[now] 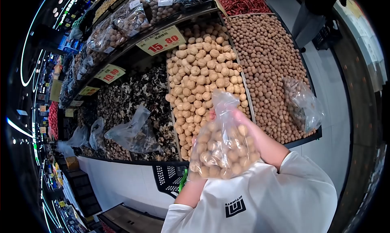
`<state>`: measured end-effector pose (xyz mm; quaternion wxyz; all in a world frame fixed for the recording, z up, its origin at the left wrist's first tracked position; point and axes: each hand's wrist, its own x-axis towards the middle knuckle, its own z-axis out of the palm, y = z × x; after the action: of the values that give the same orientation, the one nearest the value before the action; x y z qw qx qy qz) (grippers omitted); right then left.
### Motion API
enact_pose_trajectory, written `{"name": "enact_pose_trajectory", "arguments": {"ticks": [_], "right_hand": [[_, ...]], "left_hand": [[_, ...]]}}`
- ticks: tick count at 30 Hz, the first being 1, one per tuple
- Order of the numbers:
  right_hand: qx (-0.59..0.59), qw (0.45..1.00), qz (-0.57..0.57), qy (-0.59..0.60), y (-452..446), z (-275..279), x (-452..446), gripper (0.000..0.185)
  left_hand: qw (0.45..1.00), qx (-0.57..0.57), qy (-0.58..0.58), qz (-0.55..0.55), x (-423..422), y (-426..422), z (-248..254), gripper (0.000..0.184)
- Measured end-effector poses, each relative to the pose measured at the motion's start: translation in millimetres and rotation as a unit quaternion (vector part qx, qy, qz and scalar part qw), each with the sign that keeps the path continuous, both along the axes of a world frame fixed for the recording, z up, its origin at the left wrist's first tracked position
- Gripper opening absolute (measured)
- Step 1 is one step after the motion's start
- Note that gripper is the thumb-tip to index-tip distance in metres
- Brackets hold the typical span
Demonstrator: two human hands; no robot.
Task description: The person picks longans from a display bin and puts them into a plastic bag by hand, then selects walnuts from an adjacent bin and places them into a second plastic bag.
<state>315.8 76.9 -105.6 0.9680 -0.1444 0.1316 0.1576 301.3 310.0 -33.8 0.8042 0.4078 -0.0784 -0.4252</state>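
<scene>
Right hand (240,117) by neck of nut-filled bag (224,149), left hand hidden behind — can't tell either grip — best to gather plastic snugly, support weight underneath.

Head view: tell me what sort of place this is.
Most likely a supermarket's dried-goods section, going by the loose walnuts, the price signs and the bagged goods above them.

You were in a shop's dry-goods section: open bins of walnuts (203,70), smaller brown nuts (264,50) and red chillies (239,0) ran toward twelve o'clock, with printed price cards (161,40) and bagged goods (122,21) on the shelf at eleven o'clock.
</scene>
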Motion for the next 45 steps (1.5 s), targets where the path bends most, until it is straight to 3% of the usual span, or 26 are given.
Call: {"name": "enact_pose_trajectory", "arguments": {"ticks": [3, 6, 8, 14, 32, 38, 39, 41, 42, 44, 45], "right_hand": [[0.078, 0.995, 0.028, 0.053, -10, 8, -11, 0.05], [0.007, 0.997, 0.016, 0.078, -16, 62, -43, 0.053], [0.031, 0.998, -0.062, 0.007, -14, 109, -66, 0.056], [0.145, 0.982, -0.096, 0.071, 3, 113, -68, 0.055], [0.116, 0.988, -0.078, -0.073, 8, 141, -61, 0.062], [0.046, 0.996, 0.008, 0.078, -10, 138, -64, 0.031], [0.044, 0.996, 0.009, 0.077, 1, 108, -62, 0.031], [0.206, 0.954, -0.201, 0.083, 33, 27, -57, 0.029], [0.205, 0.954, -0.2, 0.082, 23, 56, -58, 0.029], [-0.003, 0.985, 0.023, 0.172, -8, 150, -60, 0.022], [-0.004, 0.985, 0.023, 0.171, -6, 154, -57, 0.022]], "left_hand": [[0.996, -0.042, 0.077, -0.007, 3, -9, -9, 0.057], [0.993, -0.056, 0.103, -0.013, 3, -13, -13, 0.057], [0.992, -0.056, 0.11, -0.019, 4, -14, -13, 0.057], [0.99, -0.06, 0.124, -0.026, 7, -13, -14, 0.056], [0.986, -0.083, 0.141, -0.033, 3, -15, -18, 0.055], [0.985, -0.093, 0.14, -0.038, 2, -18, -17, 0.054], [0.985, -0.096, 0.14, -0.037, 0, -18, -18, 0.054], [0.985, -0.098, 0.139, -0.037, -1, -19, -18, 0.054], [0.984, -0.099, 0.141, -0.038, -1, -20, -17, 0.054], [0.984, -0.101, 0.14, -0.037, -3, -20, -17, 0.054], [0.984, -0.104, 0.14, -0.037, -3, -19, -17, 0.054]]}}
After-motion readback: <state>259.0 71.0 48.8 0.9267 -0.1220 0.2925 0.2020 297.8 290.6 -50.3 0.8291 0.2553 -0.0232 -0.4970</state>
